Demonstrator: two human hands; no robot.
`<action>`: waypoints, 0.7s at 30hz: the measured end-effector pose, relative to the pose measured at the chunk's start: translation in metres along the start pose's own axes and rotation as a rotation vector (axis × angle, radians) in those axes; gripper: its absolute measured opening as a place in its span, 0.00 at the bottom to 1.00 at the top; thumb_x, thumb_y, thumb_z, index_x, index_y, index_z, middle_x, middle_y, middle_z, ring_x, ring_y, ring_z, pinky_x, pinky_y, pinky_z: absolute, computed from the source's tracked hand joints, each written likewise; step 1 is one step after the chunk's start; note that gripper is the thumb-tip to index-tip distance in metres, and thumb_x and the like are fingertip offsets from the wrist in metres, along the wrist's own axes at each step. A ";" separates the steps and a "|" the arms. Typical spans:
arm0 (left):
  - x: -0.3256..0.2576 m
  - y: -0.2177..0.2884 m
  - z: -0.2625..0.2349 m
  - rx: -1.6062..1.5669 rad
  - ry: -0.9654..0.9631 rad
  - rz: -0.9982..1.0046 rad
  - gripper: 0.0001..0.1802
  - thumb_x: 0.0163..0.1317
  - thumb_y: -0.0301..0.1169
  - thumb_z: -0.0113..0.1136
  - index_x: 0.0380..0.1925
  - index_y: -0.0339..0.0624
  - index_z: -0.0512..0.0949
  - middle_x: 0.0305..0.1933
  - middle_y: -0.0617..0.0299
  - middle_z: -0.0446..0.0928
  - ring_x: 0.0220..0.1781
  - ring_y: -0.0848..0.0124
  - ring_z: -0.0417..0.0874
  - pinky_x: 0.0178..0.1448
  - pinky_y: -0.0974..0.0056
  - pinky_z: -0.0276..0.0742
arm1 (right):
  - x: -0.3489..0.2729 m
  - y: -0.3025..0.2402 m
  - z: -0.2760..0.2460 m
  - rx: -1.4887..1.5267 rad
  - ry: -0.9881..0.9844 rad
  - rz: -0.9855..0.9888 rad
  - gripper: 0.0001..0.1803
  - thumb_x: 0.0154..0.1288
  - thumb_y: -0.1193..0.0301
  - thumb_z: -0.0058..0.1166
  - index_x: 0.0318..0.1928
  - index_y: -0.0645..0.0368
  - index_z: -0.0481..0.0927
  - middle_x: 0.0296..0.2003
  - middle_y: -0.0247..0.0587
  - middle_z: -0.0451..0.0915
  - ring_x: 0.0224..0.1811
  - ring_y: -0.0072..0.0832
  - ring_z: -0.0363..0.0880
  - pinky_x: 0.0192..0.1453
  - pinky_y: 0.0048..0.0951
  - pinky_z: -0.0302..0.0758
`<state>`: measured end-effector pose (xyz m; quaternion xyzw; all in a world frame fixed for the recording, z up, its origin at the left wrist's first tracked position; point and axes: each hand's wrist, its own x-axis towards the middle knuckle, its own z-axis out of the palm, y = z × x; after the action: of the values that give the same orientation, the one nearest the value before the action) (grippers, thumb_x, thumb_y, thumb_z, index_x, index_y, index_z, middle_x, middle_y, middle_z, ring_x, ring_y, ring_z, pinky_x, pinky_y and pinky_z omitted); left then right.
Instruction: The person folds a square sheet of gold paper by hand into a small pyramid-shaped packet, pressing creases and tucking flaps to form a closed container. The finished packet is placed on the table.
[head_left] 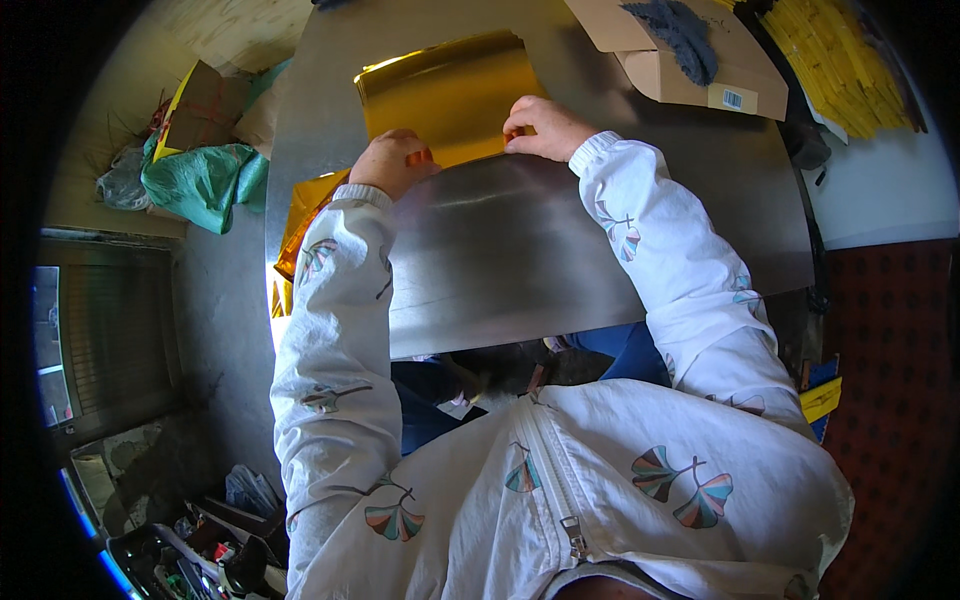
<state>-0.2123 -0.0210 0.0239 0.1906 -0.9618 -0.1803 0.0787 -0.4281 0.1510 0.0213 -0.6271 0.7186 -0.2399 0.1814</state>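
Note:
A stack of shiny gold foil sheets point(450, 95) lies on the grey metal table point(500, 250), away from its front edge. My left hand point(392, 163) grips the near left corner of the foil, fingers curled in. At the near right corner my right hand point(545, 130) pinches the foil's edge between thumb and fingers. Both hands rest close to the table top. How many sheets are between the fingers is hidden. Beside my left forearm, more crumpled gold foil point(305, 215) hangs at the table's left edge.
An open cardboard box point(690, 85) with a dark grey cloth point(680, 35) on it sits at the back right. Yellow packs point(835, 65) are piled beyond it. Left of the table are a green plastic bag point(200, 180) and a brown carton point(205, 105). A cluttered bin point(200, 560) stands lower left.

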 end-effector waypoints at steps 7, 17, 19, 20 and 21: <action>-0.002 -0.001 0.003 0.084 -0.008 0.026 0.14 0.53 0.33 0.67 0.39 0.41 0.82 0.46 0.55 0.79 0.49 0.56 0.79 0.58 0.61 0.75 | -0.002 -0.002 0.008 -0.036 0.067 0.019 0.12 0.57 0.66 0.63 0.36 0.62 0.81 0.40 0.43 0.76 0.45 0.39 0.76 0.51 0.35 0.72; -0.003 0.008 -0.008 0.066 -0.070 -0.001 0.18 0.49 0.37 0.71 0.39 0.42 0.83 0.46 0.55 0.79 0.51 0.57 0.79 0.59 0.60 0.75 | 0.002 -0.007 0.007 -0.054 0.039 0.073 0.10 0.55 0.67 0.64 0.34 0.61 0.83 0.39 0.46 0.77 0.42 0.43 0.78 0.47 0.38 0.75; -0.003 0.008 -0.008 0.059 -0.075 -0.005 0.17 0.50 0.36 0.70 0.39 0.42 0.83 0.46 0.55 0.79 0.51 0.57 0.79 0.59 0.61 0.75 | 0.004 -0.008 0.009 -0.036 0.057 0.061 0.09 0.55 0.68 0.63 0.33 0.61 0.83 0.38 0.47 0.77 0.41 0.43 0.78 0.47 0.39 0.75; -0.003 0.008 -0.009 0.079 -0.082 -0.003 0.17 0.51 0.36 0.70 0.39 0.42 0.83 0.46 0.56 0.79 0.51 0.57 0.79 0.58 0.61 0.75 | 0.004 -0.008 0.010 -0.022 0.064 0.057 0.09 0.55 0.69 0.63 0.33 0.61 0.82 0.38 0.47 0.77 0.41 0.43 0.78 0.47 0.39 0.75; -0.002 0.007 -0.009 0.048 -0.098 -0.009 0.15 0.52 0.36 0.69 0.39 0.42 0.83 0.46 0.56 0.79 0.51 0.57 0.79 0.58 0.61 0.75 | 0.004 -0.006 0.011 -0.017 0.065 0.039 0.08 0.56 0.69 0.63 0.33 0.61 0.82 0.38 0.47 0.77 0.41 0.43 0.78 0.47 0.39 0.75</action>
<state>-0.2105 -0.0170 0.0343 0.1875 -0.9676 -0.1668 0.0262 -0.4178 0.1452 0.0164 -0.6064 0.7381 -0.2506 0.1570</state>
